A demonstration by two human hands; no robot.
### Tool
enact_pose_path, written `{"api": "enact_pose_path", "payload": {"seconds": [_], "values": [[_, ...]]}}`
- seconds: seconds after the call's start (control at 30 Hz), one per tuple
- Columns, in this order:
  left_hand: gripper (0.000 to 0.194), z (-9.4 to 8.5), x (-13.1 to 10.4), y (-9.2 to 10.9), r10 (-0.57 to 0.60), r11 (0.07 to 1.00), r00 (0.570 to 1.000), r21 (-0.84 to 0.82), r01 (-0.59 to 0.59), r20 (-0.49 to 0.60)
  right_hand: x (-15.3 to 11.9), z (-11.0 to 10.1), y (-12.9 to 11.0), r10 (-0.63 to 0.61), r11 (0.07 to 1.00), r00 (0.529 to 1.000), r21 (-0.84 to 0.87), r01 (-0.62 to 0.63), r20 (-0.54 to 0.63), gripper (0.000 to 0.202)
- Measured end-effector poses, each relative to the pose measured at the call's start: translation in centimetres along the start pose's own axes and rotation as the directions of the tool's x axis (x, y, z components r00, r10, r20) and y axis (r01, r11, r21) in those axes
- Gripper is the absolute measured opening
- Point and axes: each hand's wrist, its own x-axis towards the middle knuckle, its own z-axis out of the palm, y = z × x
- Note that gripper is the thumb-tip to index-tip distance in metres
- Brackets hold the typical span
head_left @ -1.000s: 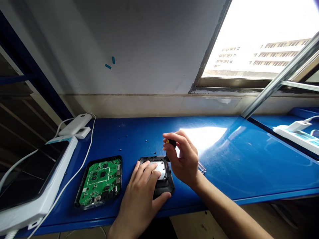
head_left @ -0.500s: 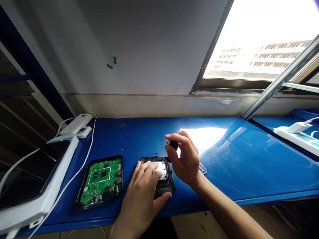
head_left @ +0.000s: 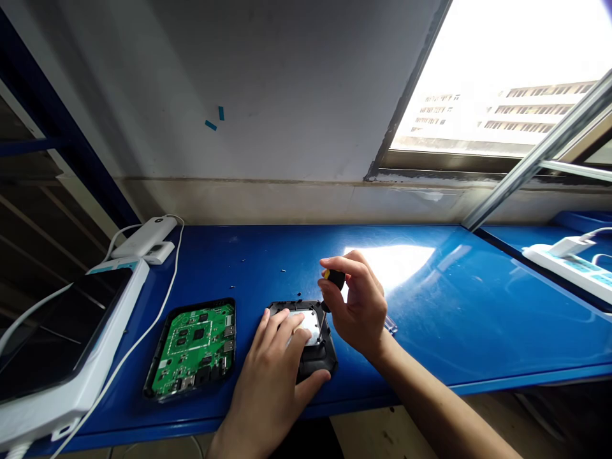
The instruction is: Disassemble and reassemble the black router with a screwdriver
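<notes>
Pinching screwdriver [head_left: 336, 278], right hand [head_left: 358, 306] curled

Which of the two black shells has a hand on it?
The right shell, under the left hand, with the pale plate; the left shell, with the green board, lies untouched.

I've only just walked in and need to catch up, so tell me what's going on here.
A person is working on a black cover with a metal plate on it. The left hand presses them down, while the right hand holds a screwdriver pointing down at the plate's edge; whether its tip sits in a screw is too small to tell. A green board lies open to the left, and what look like tiny screws are scattered behind.
</notes>
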Motion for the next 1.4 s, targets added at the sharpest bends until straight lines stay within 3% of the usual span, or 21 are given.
{"api": "enact_pose_path", "payload": {"seconds": [0.6,0.7,0.8,0.87,1.03,1.2,1.4], "values": [[0.037,0.0,0.0,0.0,0.025,1.0,1.0,-0.006,-0.025,-0.015,-0.1,-0.1,0.0,-0.05,0.997,0.996,-0.055,0.046,-0.071,0.026],[0.03,-0.1,0.0,-0.1,0.033,0.999,0.999,-0.001,-0.033,-0.009,-0.3,-0.3,1.1,0.03,0.999,0.986,-0.031,-0.036,-0.165,0.023],[0.028,-0.2,-0.1,-0.2,0.035,0.999,0.999,0.002,-0.035,0.007,-0.1,-0.3,2.5,0.171,0.981,0.938,-0.031,-0.189,-0.302,0.019],[0.027,-0.1,-0.1,-0.4,0.046,0.999,0.999,0.007,-0.046,0.008,-0.1,-0.2,3.3,0.204,0.968,0.922,-0.073,-0.24,-0.328,0.02],[0.031,-0.1,-0.2,-0.5,0.055,0.998,0.998,0.008,-0.055,-0.009,-0.4,0.2,4.6,0.28,0.94,0.912,-0.109,-0.325,-0.3,0.024],[0.046,-0.9,-1.5,-1.1,0.055,0.998,0.99,0.0,-0.055,-0.132,-0.7,0.5,4.7,0.318,0.935,0.913,-0.077,-0.347,-0.256,0.026],[0.048,-0.7,-3.1,-1.6,-0.044,0.997,0.975,0.058,0.058,-0.216,-1.0,0.7,5.0,0.342,0.93,0.91,-0.057,-0.364,-0.235,0.027]]}}
